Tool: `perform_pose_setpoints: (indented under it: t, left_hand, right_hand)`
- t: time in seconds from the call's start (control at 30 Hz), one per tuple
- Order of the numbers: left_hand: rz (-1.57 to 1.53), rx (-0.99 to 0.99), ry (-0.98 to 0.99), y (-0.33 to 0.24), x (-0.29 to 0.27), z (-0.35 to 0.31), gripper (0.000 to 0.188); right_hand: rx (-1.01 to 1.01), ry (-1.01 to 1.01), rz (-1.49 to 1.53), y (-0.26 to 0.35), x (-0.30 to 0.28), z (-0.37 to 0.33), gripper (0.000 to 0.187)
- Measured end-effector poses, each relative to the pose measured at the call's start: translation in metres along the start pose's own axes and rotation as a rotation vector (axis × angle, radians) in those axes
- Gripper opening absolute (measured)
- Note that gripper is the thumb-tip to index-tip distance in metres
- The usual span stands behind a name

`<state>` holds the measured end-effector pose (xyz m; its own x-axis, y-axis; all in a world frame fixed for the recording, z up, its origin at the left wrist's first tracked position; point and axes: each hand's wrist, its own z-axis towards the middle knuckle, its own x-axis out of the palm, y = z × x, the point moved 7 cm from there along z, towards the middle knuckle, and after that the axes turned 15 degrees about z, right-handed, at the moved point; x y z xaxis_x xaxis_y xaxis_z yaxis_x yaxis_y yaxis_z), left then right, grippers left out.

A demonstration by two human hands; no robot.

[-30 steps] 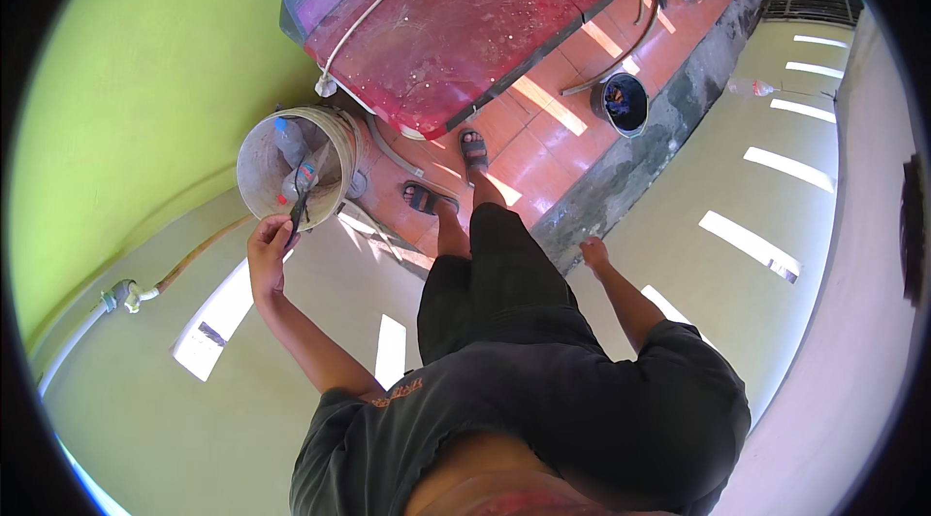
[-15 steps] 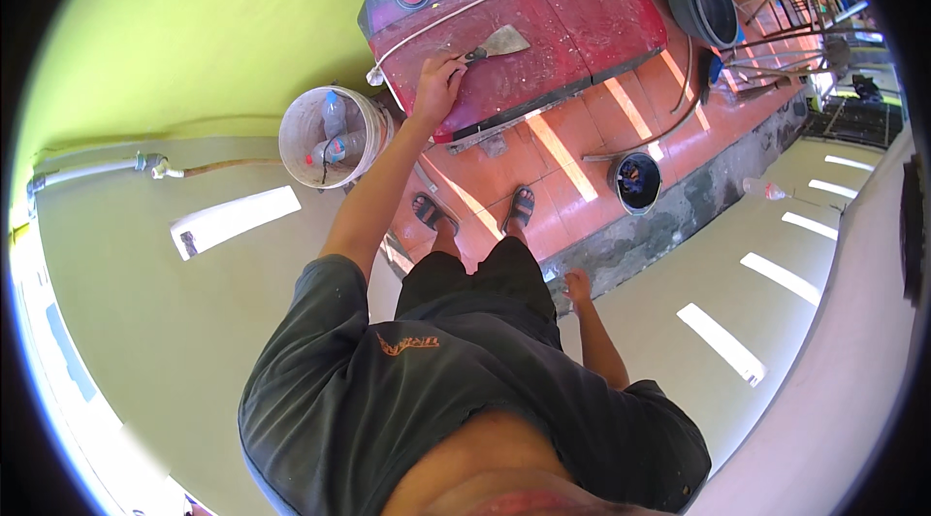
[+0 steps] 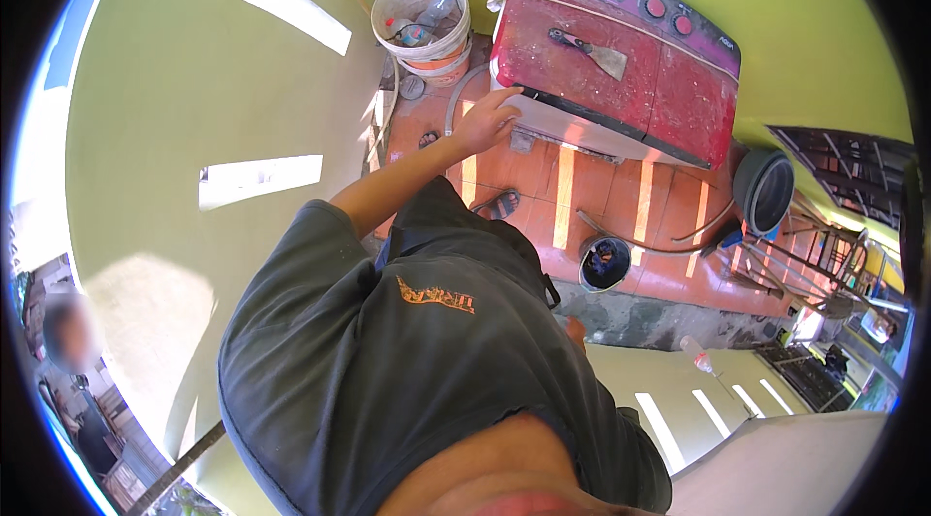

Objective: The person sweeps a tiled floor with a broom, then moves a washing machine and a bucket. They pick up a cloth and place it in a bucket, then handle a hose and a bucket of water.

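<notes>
My left hand (image 3: 488,123) is at the front left edge of a red and purple twin-tub washing machine (image 3: 679,89). Its fingers are apart with nothing in them; whether they touch the edge I cannot tell. A scraper (image 3: 609,61) with a dark handle and a broad flat blade lies on the machine's dusty red top, beyond that hand. Low beside my body, my right hand (image 3: 576,330) shows only in small part; my shirt hides its fingers.
A white bucket (image 3: 456,55) holding plastic bottles stands left of the machine. A small dark pail (image 3: 603,264) and a grey hose (image 3: 669,250) are on the orange tiles. At right are a large grey tub (image 3: 766,191) and stacked metal frames. Another person (image 3: 73,332) is at far left.
My left hand has let go of the scraper, which now lies on the machine's top, and has drawn back to the front edge. The whole view has turned, shifting the machine rightward.
</notes>
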<state>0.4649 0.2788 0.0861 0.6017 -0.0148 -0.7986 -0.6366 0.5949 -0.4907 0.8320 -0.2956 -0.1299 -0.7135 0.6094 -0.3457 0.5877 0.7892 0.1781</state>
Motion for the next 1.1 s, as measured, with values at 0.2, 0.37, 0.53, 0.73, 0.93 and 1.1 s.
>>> perform_pose_setpoints:
  t: [0.2,0.37,0.53,0.73,0.93,1.1]
  left_hand:
    - [0.104,-0.735,-0.139,0.063,-0.062,-0.21,0.018]
    - [-0.089,-1.275,-0.284,0.098,-0.062,-0.343,0.018]
    - [-0.283,-1.437,-0.575,0.125,-0.06,-0.401,0.018]
    - [-0.209,-1.535,-0.487,0.155,-0.074,-0.464,0.018]
    - [-0.5,-1.853,-0.652,0.177,-0.092,-0.539,0.023]
    - [-0.53,-1.819,-0.603,0.215,-0.13,-0.526,0.025]
  right_hand:
    - [-0.193,0.105,0.001,0.136,0.034,0.031,0.04]
    - [-0.439,0.353,-0.039,0.239,0.145,-0.016,0.034]
    - [-0.503,0.594,-0.207,0.265,0.241,-0.078,0.038]
    - [-0.591,0.616,-0.285,0.265,0.3,-0.099,0.034]
    - [-0.493,0.554,-0.349,0.236,0.328,-0.111,0.037]
    - [-0.454,0.429,-0.461,0.205,0.341,-0.118,0.041]
